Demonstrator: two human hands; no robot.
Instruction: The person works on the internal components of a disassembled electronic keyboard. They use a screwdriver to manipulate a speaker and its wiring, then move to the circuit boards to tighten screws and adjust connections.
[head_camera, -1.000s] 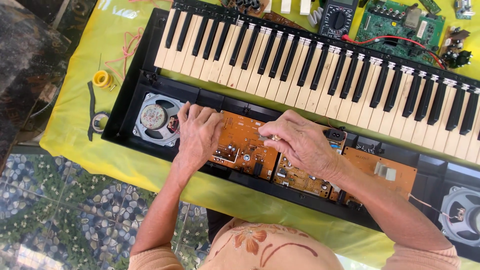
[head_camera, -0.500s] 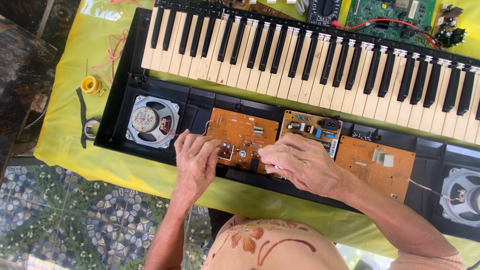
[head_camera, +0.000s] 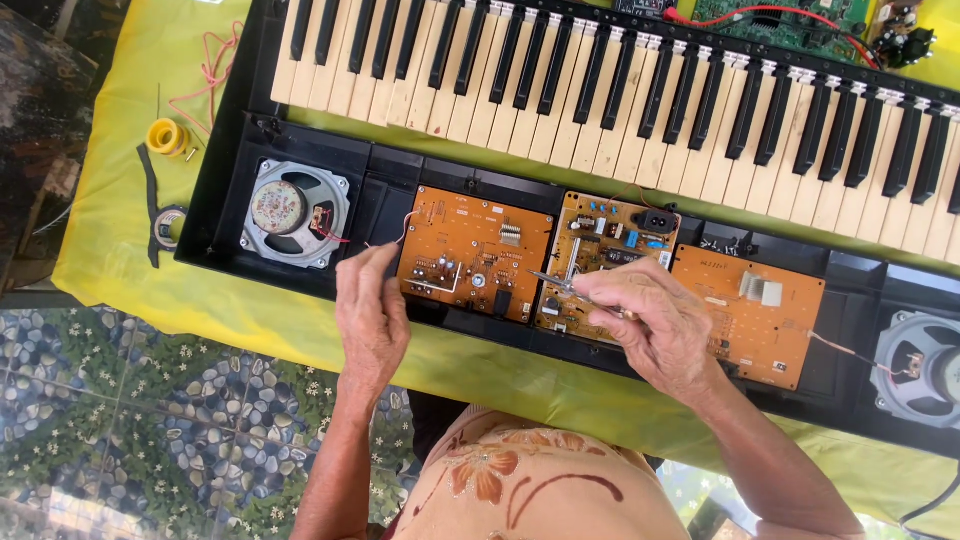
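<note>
Orange circuit boards sit in the opened black case (head_camera: 380, 190) of a keyboard that lies on a yellow cloth (head_camera: 110, 240) over the bench. Left board (head_camera: 470, 250), middle board (head_camera: 600, 250) and right board (head_camera: 750, 315) lie in a row below the keys (head_camera: 620, 90); the middle one carries a black socket and many small parts. Round speakers close the row: left speaker (head_camera: 295, 212) beside the left board, right speaker (head_camera: 925, 368) at the frame's right edge, each with thin wires leading toward the boards.

Right hand (head_camera: 660, 325) hovers over the lower part of the middle board, its grip closed on tweezers (head_camera: 560, 285) pinched between thumb and fingers; the thin metal tips point left, over the seam between the left and middle boards. Whether the tips touch a part cannot be told.

Left hand (head_camera: 372, 315) rests at the case's near edge, just left of the left board, fingers curled loosely. Its fingertips lie near a thin wire (head_camera: 390, 235) from the left speaker; whether the grip holds that wire cannot be told.

On the cloth left of the case lie a yellow spool (head_camera: 165, 137), a loose red wire (head_camera: 210, 75) and a dark strip (head_camera: 152, 205). A green board (head_camera: 790, 15) shows beyond the keys. Pebble-patterned floor (head_camera: 130, 430) appears below the bench.
</note>
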